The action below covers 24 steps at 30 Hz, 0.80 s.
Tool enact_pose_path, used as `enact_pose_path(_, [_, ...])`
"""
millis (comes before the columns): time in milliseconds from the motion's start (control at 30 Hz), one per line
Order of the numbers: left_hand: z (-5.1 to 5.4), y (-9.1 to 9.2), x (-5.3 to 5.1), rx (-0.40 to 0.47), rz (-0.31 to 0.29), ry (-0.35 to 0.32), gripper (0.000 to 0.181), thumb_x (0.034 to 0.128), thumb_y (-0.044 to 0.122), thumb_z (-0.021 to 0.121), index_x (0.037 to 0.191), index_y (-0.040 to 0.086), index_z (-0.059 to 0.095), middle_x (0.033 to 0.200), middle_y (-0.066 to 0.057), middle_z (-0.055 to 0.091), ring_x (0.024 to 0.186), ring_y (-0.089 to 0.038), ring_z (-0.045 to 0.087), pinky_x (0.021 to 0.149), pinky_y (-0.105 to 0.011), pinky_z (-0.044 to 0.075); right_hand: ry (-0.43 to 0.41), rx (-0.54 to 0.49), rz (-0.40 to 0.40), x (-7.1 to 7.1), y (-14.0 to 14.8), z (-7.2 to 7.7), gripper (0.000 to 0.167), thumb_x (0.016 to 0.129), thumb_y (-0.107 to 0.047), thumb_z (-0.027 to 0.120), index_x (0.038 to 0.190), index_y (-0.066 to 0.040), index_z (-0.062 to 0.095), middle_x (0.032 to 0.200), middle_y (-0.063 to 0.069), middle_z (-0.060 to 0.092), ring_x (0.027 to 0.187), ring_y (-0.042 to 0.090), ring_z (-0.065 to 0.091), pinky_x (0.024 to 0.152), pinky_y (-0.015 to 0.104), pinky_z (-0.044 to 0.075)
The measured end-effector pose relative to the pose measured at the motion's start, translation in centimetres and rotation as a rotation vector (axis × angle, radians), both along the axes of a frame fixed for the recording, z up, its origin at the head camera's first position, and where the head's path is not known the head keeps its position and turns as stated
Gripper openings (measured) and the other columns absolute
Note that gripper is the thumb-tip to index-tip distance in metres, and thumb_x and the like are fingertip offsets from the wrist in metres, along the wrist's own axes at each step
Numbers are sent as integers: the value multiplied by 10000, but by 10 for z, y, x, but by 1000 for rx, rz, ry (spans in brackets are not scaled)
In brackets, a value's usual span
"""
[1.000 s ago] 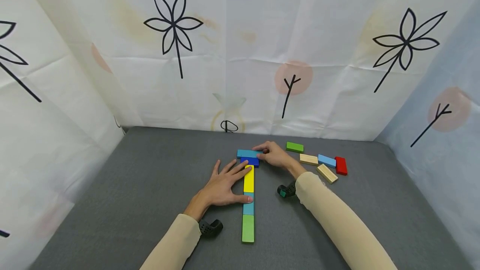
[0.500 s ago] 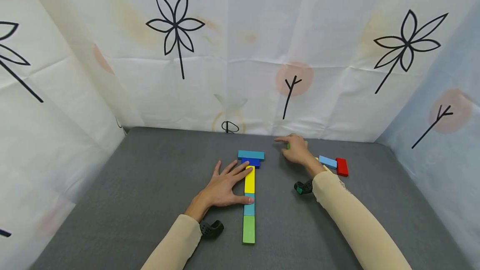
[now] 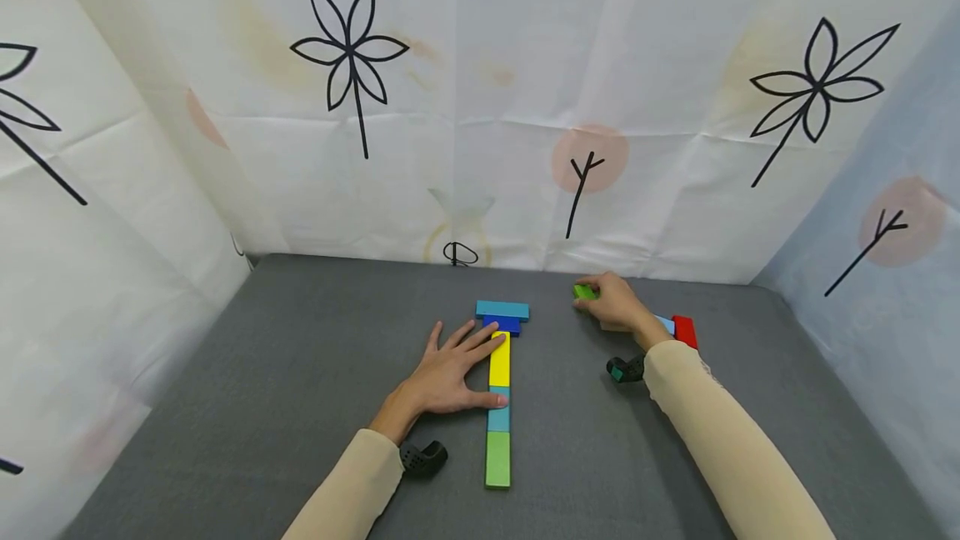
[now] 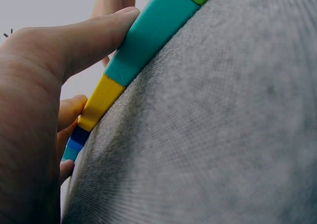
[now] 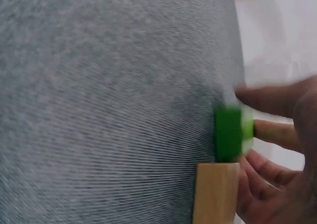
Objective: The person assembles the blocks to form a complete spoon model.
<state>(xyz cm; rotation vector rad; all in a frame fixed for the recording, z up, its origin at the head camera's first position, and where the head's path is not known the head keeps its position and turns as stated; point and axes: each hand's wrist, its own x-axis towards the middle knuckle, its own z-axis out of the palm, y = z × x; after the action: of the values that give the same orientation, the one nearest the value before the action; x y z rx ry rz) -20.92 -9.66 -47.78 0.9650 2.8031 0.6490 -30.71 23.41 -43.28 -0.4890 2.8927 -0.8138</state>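
Observation:
My left hand (image 3: pixel 447 373) lies spread beside a line of blocks. Its thumb touches the teal block (image 3: pixel 498 419) and a fingertip rests on the yellow block (image 3: pixel 499 361); another reaches the dark blue block (image 3: pixel 510 325). A light green block (image 3: pixel 497 461) forms the near end, and a blue block (image 3: pixel 502 309) lies crosswise at the far end. Farther right, my right hand (image 3: pixel 618 304) pinches a green block (image 3: pixel 583 292) between thumb and fingers. In the right wrist view that green block (image 5: pixel 229 134) is blurred, beside a wooden block (image 5: pixel 214 194).
A red block (image 3: pixel 684 331) and a light blue block (image 3: pixel 666 324), partly covered by my right arm, lie right of my right hand. Grey cloth (image 3: pixel 315 357) covers the table, with a patterned white curtain behind and at the sides.
My right hand has left the crosswise blue block, moved right to the green block and closed its fingers round it. My left hand has stayed in place.

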Motion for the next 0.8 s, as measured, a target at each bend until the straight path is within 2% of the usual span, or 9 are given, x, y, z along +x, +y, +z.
enact_pose_path(67, [0, 0, 0, 2, -1, 2, 958, 851, 729, 615, 1626, 288, 264, 1689, 89, 157, 1554, -273, 119, 1153, -687, -99, -26, -33, 18, -1, 2, 0, 533, 935, -171, 738, 1368, 95, 579, 1178, 271, 609, 843, 248, 545, 741, 367, 442])
enact_pose_path(133, [0, 1, 0, 2, -1, 2, 959, 851, 729, 614, 1626, 287, 262, 1689, 89, 156, 1554, -276, 119, 1153, -688, -99, -67, -75, 50, -1, 5, 1, 612, 905, -175, 776, 1391, 114, 542, 1006, 266, 628, 701, 187, 496, 655, 320, 423])
enact_pose_path(233, [0, 1, 0, 5, -3, 0, 958, 852, 729, 614, 1626, 286, 263, 1689, 92, 153, 1554, -276, 117, 1153, -686, -102, -120, -138, 102, -2, 10, 2, 682, 878, -126, 803, 1420, 143, 486, 943, 234, 641, 647, 139, 490, 615, 284, 431])
enact_pose_path(300, [-1, 1, 0, 3, 1, 0, 959, 851, 732, 613, 1626, 289, 261, 1689, 97, 151, 1555, -271, 113, 1154, -683, -105, -139, -165, 124, -2, 13, 1, 695, 875, -87, 804, 1431, 153, 463, 979, 250, 676, 699, 162, 545, 656, 294, 466])
enact_pose_path(367, [-1, 0, 0, 0, 5, 2, 962, 848, 736, 610, 1626, 291, 261, 1689, 100, 149, 1555, -266, 111, 1155, -681, -105, -137, -170, 129, -1, 14, 0, 688, 875, -65, 801, 1428, 160, 460, 1133, 251, 667, 849, 219, 609, 744, 347, 508])
enact_pose_path(467, [-2, 0, -1, -3, 8, 6, 964, 846, 744, 606, 1626, 294, 262, 1689, 103, 149, 1556, -265, 111, 1155, -681, -105, -123, -150, 86, 0, 12, -1, 664, 887, -120, 802, 1424, 124, 497, 1152, 240, 658, 949, 277, 609, 805, 394, 507])
enact_pose_path(533, [-3, 0, -1, -7, 10, 7, 965, 845, 750, 600, 1626, 299, 258, 1689, 108, 145, 1556, -260, 110, 1156, -678, -105, -109, -155, 58, 0, 6, 0, 661, 882, -171, 812, 1415, 98, 526, 1095, 220, 664, 940, 294, 597, 795, 405, 498])
enact_pose_path(733, [-4, 1, -2, -16, 16, 5, 957, 844, 761, 593, 1624, 315, 263, 1687, 120, 145, 1556, -258, 110, 1157, -678, -102, -65, -223, 57, -1, -33, 10, 672, 866, -253, 827, 1402, 57, 567, 1219, 220, 630, 1061, 348, 608, 849, 462, 537])
enact_pose_path(800, [-4, 2, -2, -19, 17, 6, 953, 845, 764, 590, 1622, 318, 267, 1687, 118, 148, 1555, -264, 112, 1155, -683, -96, -75, -237, 55, -2, -51, 12, 673, 875, -268, 819, 1412, 45, 562, 1254, 225, 615, 1099, 357, 608, 882, 483, 543])
